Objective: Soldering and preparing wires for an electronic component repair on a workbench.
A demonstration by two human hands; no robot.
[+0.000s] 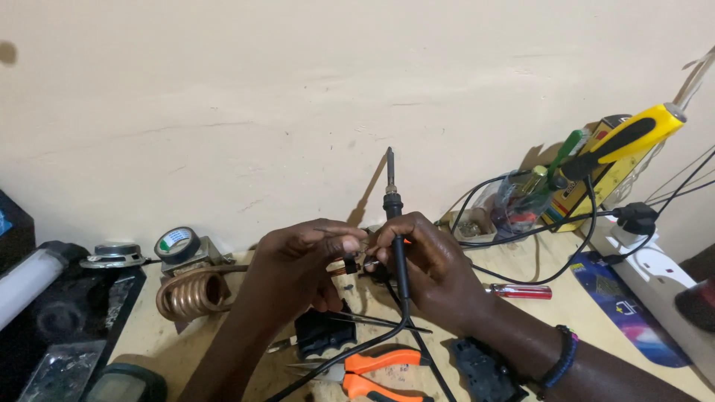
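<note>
Near the middle of the frame, above the pale wooden counter (521, 260), both hands met over a small black-and-brass electrical part (350, 265). The left hand (298, 257) pinched that part between thumb and fingertips, and the right hand (428, 260) was closed around a black-handled soldering iron (395, 223), whose metal tip pointed up toward the wall while its cord ran down to the lower edge. The right fingertips also touched the part, so the iron was parked rather than applied (its tip stood well clear of the work). Doing this well probably called for a steady pinch, with the hot tip kept away from the fingers and the cord. Just below lay orange-handled pliers (380, 372) and a black plastic rocker switch (324, 331); a coiled copper tube (190, 294) sat at left.
</note>
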